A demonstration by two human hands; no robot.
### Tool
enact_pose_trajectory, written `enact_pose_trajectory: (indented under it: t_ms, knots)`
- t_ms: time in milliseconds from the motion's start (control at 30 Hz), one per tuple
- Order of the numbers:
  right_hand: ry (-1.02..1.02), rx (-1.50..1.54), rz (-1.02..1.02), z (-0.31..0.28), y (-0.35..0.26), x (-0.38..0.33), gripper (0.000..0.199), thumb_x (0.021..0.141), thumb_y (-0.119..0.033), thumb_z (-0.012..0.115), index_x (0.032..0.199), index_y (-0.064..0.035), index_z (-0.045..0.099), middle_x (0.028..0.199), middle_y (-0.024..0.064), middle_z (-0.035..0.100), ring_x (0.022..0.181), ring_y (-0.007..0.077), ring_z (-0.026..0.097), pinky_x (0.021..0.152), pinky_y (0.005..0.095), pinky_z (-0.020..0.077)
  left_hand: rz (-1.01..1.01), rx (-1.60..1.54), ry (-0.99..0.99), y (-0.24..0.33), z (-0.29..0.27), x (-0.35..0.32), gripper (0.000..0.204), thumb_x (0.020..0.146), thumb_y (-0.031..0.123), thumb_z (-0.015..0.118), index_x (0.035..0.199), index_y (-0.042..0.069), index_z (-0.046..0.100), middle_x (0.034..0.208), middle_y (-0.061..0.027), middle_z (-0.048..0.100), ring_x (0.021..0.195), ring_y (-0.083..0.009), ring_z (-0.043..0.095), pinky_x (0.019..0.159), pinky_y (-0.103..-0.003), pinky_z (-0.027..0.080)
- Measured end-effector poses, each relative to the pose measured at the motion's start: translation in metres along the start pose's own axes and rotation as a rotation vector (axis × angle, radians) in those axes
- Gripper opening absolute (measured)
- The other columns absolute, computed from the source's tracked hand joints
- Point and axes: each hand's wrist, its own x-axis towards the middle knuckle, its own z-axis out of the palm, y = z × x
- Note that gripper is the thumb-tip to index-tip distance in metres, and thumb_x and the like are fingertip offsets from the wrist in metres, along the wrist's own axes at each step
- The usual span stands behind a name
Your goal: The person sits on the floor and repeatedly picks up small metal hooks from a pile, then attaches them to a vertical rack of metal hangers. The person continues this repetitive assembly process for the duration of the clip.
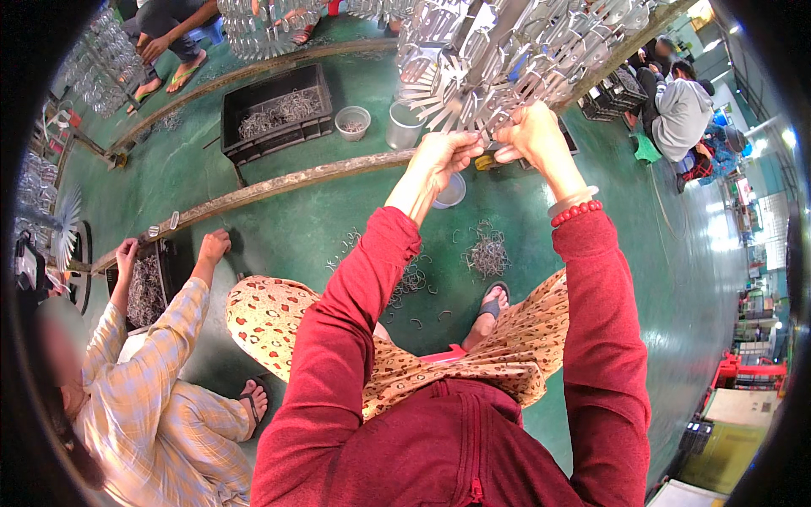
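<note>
Both my arms reach forward to a dense hanging cluster of shiny flat metal pieces [541, 51]. My left hand [449, 159] is closed in a pinch just below the cluster, and whatever is between its fingertips is too small to make out. Close beside it, my right hand [534, 139] is also closed, its fingers curled at the lower edge of the metal pieces. What it grips is hidden by the fingers. A fan of thin metal blades [443, 91] hangs just above my left hand.
A wooden rail [296, 181] crosses in front of me. Beyond it stand a black crate [274, 114] of wire hooks, a small tub [352, 123] and a clear bucket [405, 127]. Hooks [487, 253] lie piled on the green floor. A co-worker in plaid [156, 372] sits at my left.
</note>
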Motion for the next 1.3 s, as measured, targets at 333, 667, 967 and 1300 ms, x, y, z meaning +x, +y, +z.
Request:
enact_pose_trajectory:
  t_ms: [333, 667, 967, 1300]
  knots:
    - [0.105, -0.214, -0.103, 0.006, -0.007, -0.008, 0.01, 0.069, 0.002, 0.066, 0.073, 0.0098, 0.062, 0.062, 0.0151, 0.064, 0.055, 0.02, 0.067, 0.049, 0.0306, 0.0521, -0.045, 0.018, 0.033, 0.003, 0.004, -0.009, 0.013, 0.084, 0.01, 0.063, 0.092, 0.0, 0.064, 0.083, -0.007, 0.068, 0.074, -0.0122, 0.065, 0.061, -0.023, 0.049]
    - [0.169, -0.372, -0.212, 0.011, 0.007, 0.001, 0.009, 0.068, 0.001, 0.065, 0.072, 0.0087, 0.063, 0.065, 0.0204, 0.064, 0.064, 0.0263, 0.067, 0.06, 0.0345, 0.053, -0.036, -0.045, -0.016, -0.001, 0.0, -0.004, 0.01, 0.083, 0.011, 0.064, 0.086, 0.002, 0.066, 0.078, -0.0055, 0.068, 0.068, -0.011, 0.065, 0.056, -0.021, 0.045]
    - [0.123, -0.015, -0.124, 0.016, 0.002, -0.015, 0.011, 0.077, 0.001, 0.058, 0.078, 0.0119, 0.061, 0.066, 0.0181, 0.065, 0.058, 0.022, 0.067, 0.051, 0.0307, 0.0551, 0.005, 0.071, 0.017, 0.006, -0.002, -0.01, 0.01, 0.082, 0.015, 0.064, 0.087, 0.007, 0.066, 0.081, -0.0013, 0.067, 0.07, -0.0078, 0.06, 0.062, -0.026, 0.041]
    - [0.109, 0.327, -0.052, -0.003, 0.013, -0.037, 0.033, 0.084, -0.001, 0.056, 0.115, 0.0108, 0.054, 0.076, 0.0186, 0.066, 0.057, 0.0208, 0.066, 0.049, 0.028, 0.0557, -0.014, 0.023, 0.018, 0.01, -0.004, -0.01, 0.012, 0.083, 0.016, 0.066, 0.091, 0.007, 0.064, 0.084, -0.0024, 0.065, 0.078, -0.0111, 0.06, 0.065, -0.033, 0.045]
